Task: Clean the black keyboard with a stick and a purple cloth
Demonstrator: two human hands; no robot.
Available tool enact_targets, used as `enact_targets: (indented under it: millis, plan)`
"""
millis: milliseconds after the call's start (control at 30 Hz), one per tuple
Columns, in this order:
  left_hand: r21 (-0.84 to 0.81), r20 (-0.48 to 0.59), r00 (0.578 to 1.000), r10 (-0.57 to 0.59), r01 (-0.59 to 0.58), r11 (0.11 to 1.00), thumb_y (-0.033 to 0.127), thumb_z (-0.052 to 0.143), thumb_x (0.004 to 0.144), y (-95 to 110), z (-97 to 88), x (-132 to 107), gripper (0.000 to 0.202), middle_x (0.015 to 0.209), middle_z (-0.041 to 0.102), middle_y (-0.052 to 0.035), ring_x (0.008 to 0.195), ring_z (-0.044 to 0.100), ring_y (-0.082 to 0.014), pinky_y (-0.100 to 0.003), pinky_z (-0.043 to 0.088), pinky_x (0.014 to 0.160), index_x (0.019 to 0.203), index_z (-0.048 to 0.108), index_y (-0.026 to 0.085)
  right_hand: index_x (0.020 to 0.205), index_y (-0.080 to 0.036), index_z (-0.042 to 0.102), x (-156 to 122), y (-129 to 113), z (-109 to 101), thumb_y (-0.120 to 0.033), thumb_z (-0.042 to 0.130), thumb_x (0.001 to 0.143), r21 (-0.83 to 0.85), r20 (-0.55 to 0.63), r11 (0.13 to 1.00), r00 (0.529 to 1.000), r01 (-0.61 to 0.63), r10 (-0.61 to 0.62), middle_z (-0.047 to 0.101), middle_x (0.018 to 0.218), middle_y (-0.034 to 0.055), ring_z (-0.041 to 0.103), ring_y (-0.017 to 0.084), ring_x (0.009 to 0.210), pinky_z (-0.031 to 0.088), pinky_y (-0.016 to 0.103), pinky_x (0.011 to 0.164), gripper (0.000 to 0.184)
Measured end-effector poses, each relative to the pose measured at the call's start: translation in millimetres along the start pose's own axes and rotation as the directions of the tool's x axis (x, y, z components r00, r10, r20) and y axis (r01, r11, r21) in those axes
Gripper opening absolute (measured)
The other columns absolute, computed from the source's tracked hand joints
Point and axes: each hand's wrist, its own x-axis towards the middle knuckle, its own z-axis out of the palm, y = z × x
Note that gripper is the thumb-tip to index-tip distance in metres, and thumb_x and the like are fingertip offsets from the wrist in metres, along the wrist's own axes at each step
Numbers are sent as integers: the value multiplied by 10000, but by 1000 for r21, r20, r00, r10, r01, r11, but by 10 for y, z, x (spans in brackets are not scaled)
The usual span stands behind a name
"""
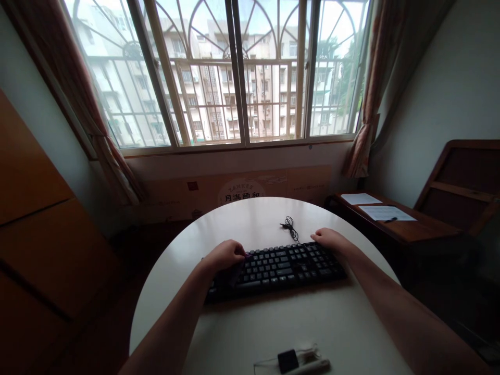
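A black keyboard [281, 266] lies across the white round table, its keys facing up. Above its left part is my left hand [228, 254], fingers closed on a dark purple cloth [235, 274] that hangs down over the keys. The cloth is dim and partly hidden by my wrist. At the far right corner, my right hand [330, 240] grips the keyboard's edge, thumb toward the back. Behind the keyboard lies its coiled black cable [289, 228].
On the near part of the white table [219, 333] are a small black square object [288, 360] and a pale stick-like object [312, 366] with thin cords. A wooden side table [429, 232] at right holds paper sheets [386, 213] and a dark pen [390, 220]. A barred window stands ahead.
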Motion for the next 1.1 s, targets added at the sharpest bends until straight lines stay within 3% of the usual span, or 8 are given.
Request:
enact_targets:
  millis: [267,500,633,933,1100]
  plan:
    - [-85,91,995,-32,40,996,370,667,654,-81,-132,-112,278,818,739,-40,758,646,-208,-270,451,655,834,754,178,792,-125,650,-103,-137,7,-477,454,887,42,85,998,995,41,-44,647,742,63,538,101,558,329,204,527,414]
    - [-62,122,991,50,-43,997,312,613,682,-123,-131,-130,233,791,722,-32,709,629,-189,-264,432,617,825,733,173,774,-124,597,-91,-96,22,-513,460,874,117,206,993,978,19,-43,593,655,41,500,96,421,367,208,425,424]
    - [-95,159,986,56,-41,995,323,624,682,-142,-146,-134,233,801,720,-31,719,626,-188,-262,432,621,827,730,175,762,-126,581,-71,-61,38,-521,455,876,143,206,989,975,48,-77,575,628,34,490,96,401,368,209,407,430]
    - [-73,131,989,62,-52,996,352,622,705,-82,-150,-162,233,811,718,-37,727,622,-188,-270,439,649,822,723,178,750,-125,572,-88,-61,6,-510,442,885,114,214,992,973,59,-82,555,590,27,488,103,370,359,212,393,429]
    - [-129,158,985,70,-50,990,373,620,717,-164,-150,-150,265,860,717,-40,773,629,-197,-271,454,676,864,719,177,754,-119,576,-97,-75,7,-502,436,889,106,214,992,973,70,-92,573,619,37,497,101,378,371,208,396,430]
